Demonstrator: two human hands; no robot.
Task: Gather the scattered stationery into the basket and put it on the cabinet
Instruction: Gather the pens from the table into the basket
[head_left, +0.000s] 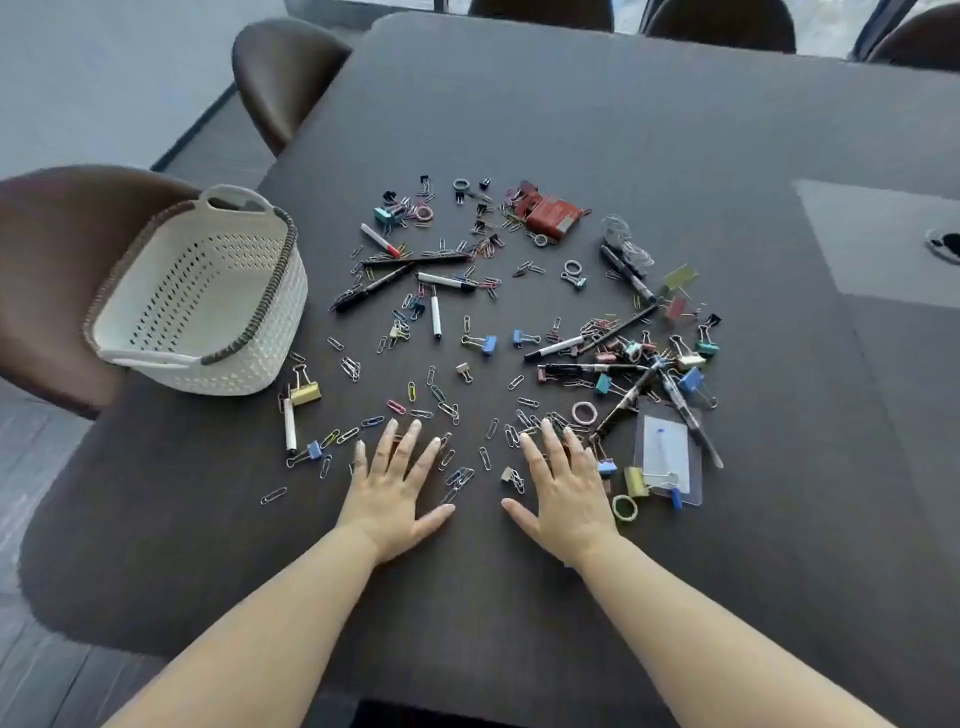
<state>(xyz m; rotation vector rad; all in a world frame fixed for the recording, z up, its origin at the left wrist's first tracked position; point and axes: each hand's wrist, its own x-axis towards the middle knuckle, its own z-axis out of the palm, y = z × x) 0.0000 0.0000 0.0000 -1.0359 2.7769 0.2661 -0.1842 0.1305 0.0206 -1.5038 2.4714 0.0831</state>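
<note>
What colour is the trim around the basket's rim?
Dark grey-brown, on a cream-white perforated basket; seen in the head view.

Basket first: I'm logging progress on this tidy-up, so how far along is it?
Nothing looks done: the white basket sits empty on the table's left edge. Nothing is in hand; the left hand and right hand lie flat and open on the table. Everything is left: paper clips, binder clips, markers, the red box.

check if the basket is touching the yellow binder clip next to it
Apart. The head view shows bare dark table between the basket and the yellow binder clip.
</note>
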